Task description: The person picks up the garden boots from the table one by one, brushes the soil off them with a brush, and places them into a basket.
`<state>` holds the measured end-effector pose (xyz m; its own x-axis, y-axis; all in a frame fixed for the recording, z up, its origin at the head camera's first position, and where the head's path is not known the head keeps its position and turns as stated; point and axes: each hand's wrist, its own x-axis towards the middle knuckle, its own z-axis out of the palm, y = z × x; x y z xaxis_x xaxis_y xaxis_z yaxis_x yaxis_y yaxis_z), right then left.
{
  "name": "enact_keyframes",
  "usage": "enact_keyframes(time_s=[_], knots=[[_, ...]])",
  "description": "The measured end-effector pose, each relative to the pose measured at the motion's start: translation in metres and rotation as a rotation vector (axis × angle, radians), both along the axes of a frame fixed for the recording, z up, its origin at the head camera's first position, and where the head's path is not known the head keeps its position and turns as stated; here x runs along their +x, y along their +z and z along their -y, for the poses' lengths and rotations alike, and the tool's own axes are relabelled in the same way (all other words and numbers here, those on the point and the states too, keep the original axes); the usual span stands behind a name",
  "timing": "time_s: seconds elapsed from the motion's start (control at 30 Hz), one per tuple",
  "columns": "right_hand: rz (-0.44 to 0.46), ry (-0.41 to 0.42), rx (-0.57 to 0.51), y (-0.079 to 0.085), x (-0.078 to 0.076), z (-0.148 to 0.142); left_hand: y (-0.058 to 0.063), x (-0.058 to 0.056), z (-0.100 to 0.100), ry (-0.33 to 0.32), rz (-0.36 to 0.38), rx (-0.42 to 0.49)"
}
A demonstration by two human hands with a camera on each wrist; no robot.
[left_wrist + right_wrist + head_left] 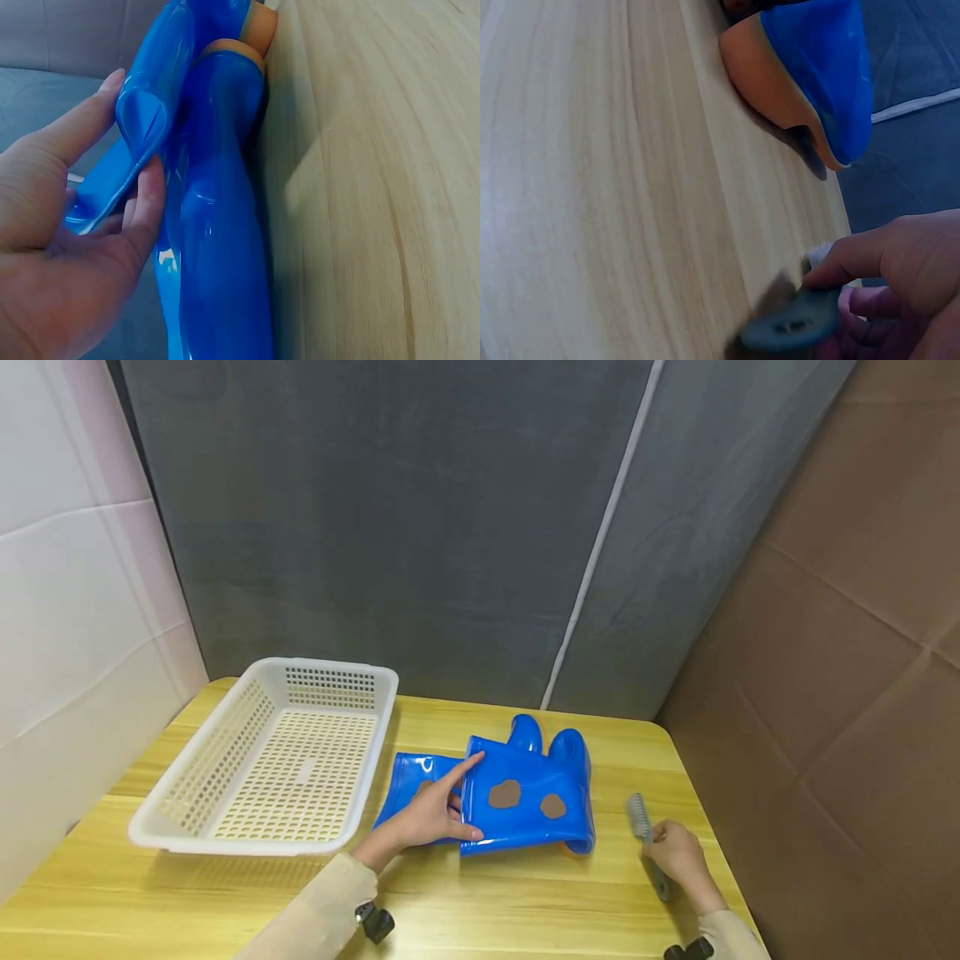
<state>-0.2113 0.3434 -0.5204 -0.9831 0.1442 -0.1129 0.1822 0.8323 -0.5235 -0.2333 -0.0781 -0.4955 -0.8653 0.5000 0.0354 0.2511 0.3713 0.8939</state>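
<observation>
Two glossy blue rain boots with orange soles lie on the table. The upper rain boot [486, 822] has brown patches on its shaft and partly covers the lower rain boot [405, 777]. My left hand [420, 817] grips the upper boot by its top opening, fingers and thumb spread across the rim; the left wrist view shows the opening squeezed narrow. Over at the right, my right hand [678, 857] holds a grey brush [658, 883] by its handle, its pale bristles pointing away. In the right wrist view the fingers hide part of the handle.
A white perforated plastic basket [378, 752] stands on the left of the wooden table [525, 910]. Behind the table hangs a grey cloth wall [390, 527], with a brown cloth wall [847, 693] along the right side and a white one [82, 610] on the left.
</observation>
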Motion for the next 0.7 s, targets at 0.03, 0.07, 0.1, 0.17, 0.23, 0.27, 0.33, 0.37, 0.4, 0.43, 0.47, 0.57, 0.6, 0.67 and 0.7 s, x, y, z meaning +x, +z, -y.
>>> enact_keyframes(time_s=[0.03, 0.07, 0.1, 0.17, 0.23, 0.27, 0.33, 0.37, 0.4, 0.43, 0.47, 0.57, 0.6, 0.67, 0.7], knots=[[-0.005, 0.002, -0.009, 0.000, 0.000, 0.000, 0.001, 0.000, 0.000, -0.002, 0.006, 0.002], [-0.009, 0.002, -0.017, 0.000, 0.000, -0.001, 0.001, 0.000, -0.001, -0.005, 0.017, 0.009], [-0.013, 0.000, -0.027, 0.001, 0.000, -0.001, 0.001, 0.000, -0.001, -0.008, 0.031, 0.017], [-0.023, -0.002, -0.038, 0.002, 0.000, -0.002, 0.002, 0.000, -0.002, -0.018, 0.063, 0.038], [-0.037, -0.003, -0.045, 0.003, 0.000, -0.003, 0.004, 0.000, -0.003, -0.034, 0.093, 0.067], [-0.046, -0.002, -0.050, 0.003, -0.001, -0.004, 0.004, 0.000, -0.004, -0.044, 0.108, 0.084], [-0.065, 0.004, -0.058, 0.005, -0.001, -0.005, 0.006, 0.000, -0.004, -0.062, 0.133, 0.110], [-0.073, 0.009, -0.062, 0.006, -0.001, -0.005, 0.007, 0.000, -0.005, -0.069, 0.143, 0.119], [-0.073, 0.011, -0.071, 0.007, -0.001, -0.005, 0.008, 0.000, -0.005, -0.076, 0.152, 0.129], [-0.070, 0.012, -0.083, 0.008, -0.001, -0.005, 0.009, 0.000, -0.005, -0.080, 0.160, 0.132], [-0.067, 0.013, -0.092, 0.009, -0.001, -0.005, 0.010, 0.000, -0.006, -0.088, 0.170, 0.141], [-0.063, 0.011, -0.125, 0.012, -0.002, -0.004, 0.013, 0.000, -0.007, -0.102, 0.182, 0.149], [-0.064, 0.008, -0.133, 0.012, -0.002, -0.004, 0.013, 0.000, -0.007, -0.106, 0.182, 0.148], [-0.088, 0.002, -0.137, 0.015, -0.003, -0.002, 0.014, 0.000, -0.009, -0.111, 0.183, 0.146], [-0.101, -0.002, -0.141, 0.016, -0.003, -0.001, 0.014, 0.000, -0.009, -0.112, 0.180, 0.143]])
